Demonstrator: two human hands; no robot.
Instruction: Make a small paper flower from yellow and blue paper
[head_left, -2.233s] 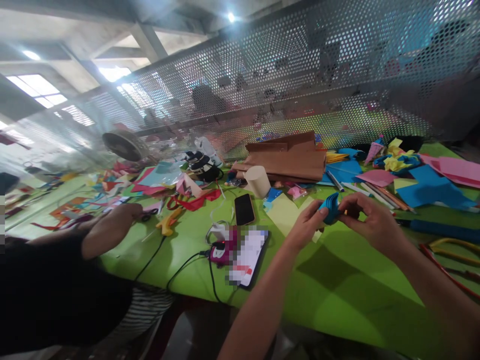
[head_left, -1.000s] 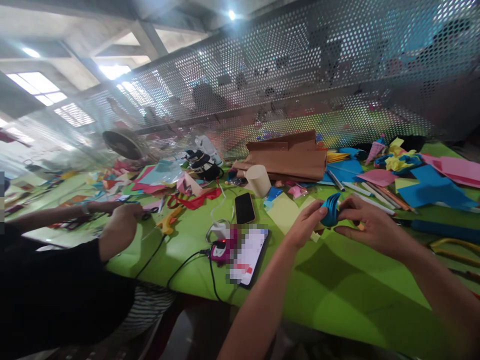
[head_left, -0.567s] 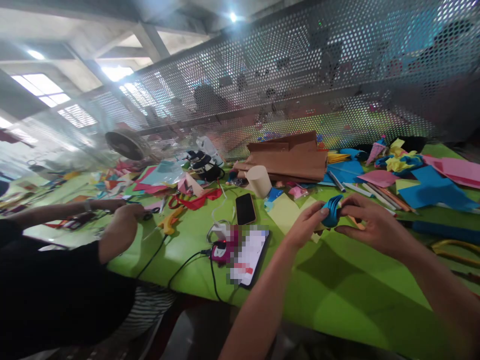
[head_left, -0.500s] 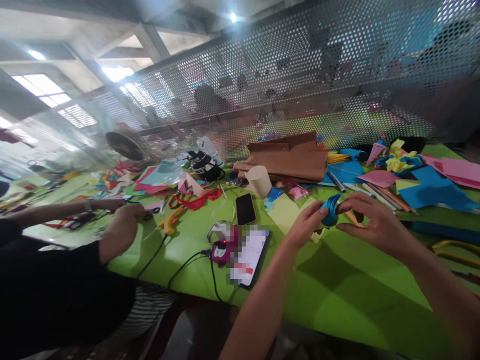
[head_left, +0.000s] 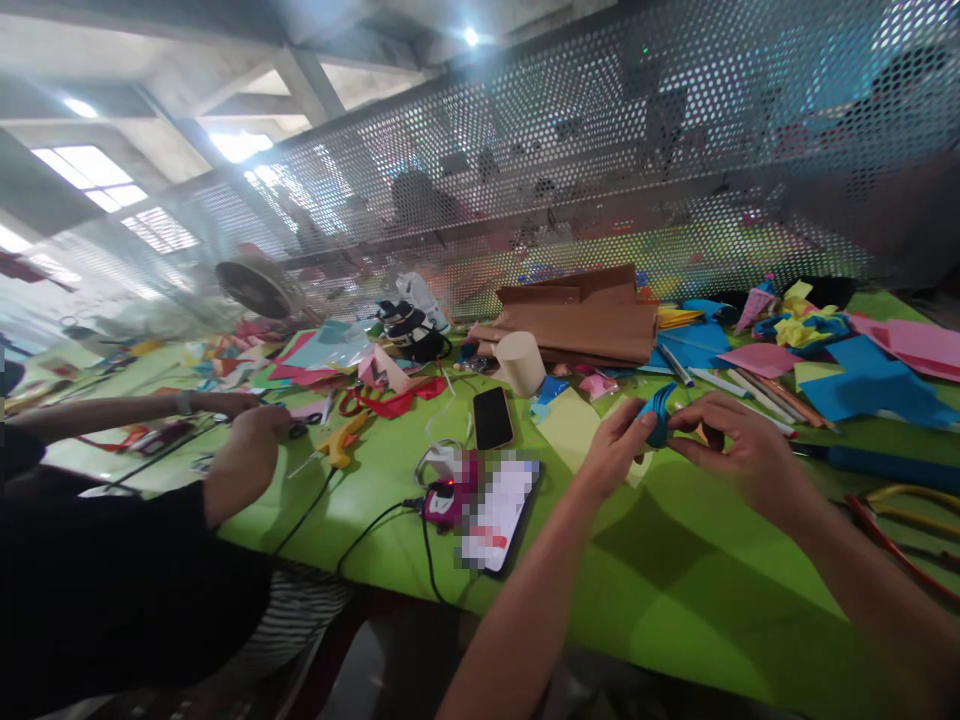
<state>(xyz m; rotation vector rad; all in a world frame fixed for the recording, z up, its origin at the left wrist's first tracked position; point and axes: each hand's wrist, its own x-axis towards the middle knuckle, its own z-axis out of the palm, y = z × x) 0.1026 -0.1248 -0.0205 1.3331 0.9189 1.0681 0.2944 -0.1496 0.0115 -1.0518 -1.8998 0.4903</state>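
Note:
A small piece of pleated blue paper (head_left: 658,415), curved with several ridges, is held above the green table. My left hand (head_left: 616,440) is closed on its left side, thumb in front. From the right, my right hand (head_left: 724,435) pinches at its right edge with thumb and forefinger; the exact contact at the fingertips is hard to see. Below and behind my left hand lies a pale yellow sheet (head_left: 566,428). Left of my left forearm are a phone with a lit screen (head_left: 504,515) and a dark phone (head_left: 493,418).
A cream roll (head_left: 520,363) stands before folded brown paper (head_left: 585,325). Pens, blue sheets (head_left: 874,380), a blue-handled tool (head_left: 885,463) and yellow-handled pliers (head_left: 915,497) lie right. Left are a purple power strip (head_left: 448,505), a yellow glue gun (head_left: 345,440) and a co-worker's arms (head_left: 244,455).
My right thumb and forefinger have moved left and closed in on the blue paper's edge. The blue paper has turned slightly in my left hand. The view has shifted a little.

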